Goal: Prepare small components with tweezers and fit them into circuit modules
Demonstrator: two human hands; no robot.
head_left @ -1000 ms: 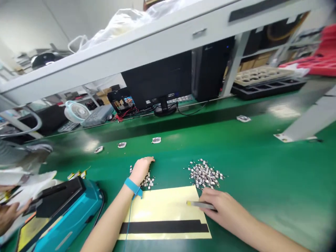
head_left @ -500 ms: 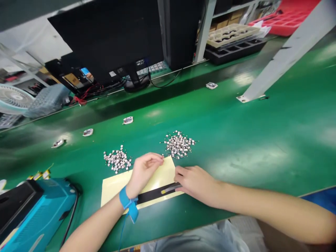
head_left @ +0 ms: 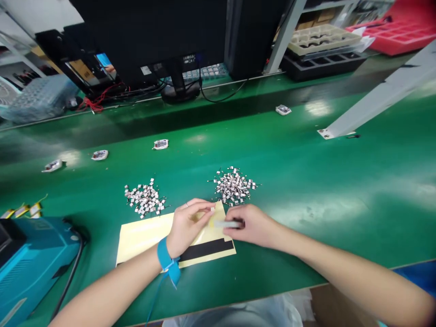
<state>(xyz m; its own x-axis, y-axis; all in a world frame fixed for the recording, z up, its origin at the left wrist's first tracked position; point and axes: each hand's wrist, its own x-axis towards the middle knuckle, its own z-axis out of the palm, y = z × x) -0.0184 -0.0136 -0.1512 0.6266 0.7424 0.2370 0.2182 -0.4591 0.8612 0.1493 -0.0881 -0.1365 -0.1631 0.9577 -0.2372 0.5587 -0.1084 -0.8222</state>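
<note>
My left hand [head_left: 187, 225], with a blue strap [head_left: 165, 256] at the wrist, pinches a small white part [head_left: 212, 209] over the yellow sheet [head_left: 143, 236]. Held in my right hand [head_left: 250, 225] is a slim pale tool [head_left: 226, 224], blurred, its tip pointing left toward the left fingers. A black strip [head_left: 211, 248] lies along the sheet's near side, partly covered by my left arm. Beyond the hands are two piles of small white parts, one at the left [head_left: 146, 198] and one at the right [head_left: 235, 186].
A blue machine [head_left: 41, 259] stands at the left. Several white-rimmed pieces, one at centre-left [head_left: 161, 144], lie farther back. Behind are a monitor [head_left: 153, 41] and black trays [head_left: 320, 66]. A grey post [head_left: 378, 97] slants down at the right.
The tool in my right hand has lifted off the black strip and swung up toward my left fingers. A white part now shows in the left fingertips. The whole view has shifted.
</note>
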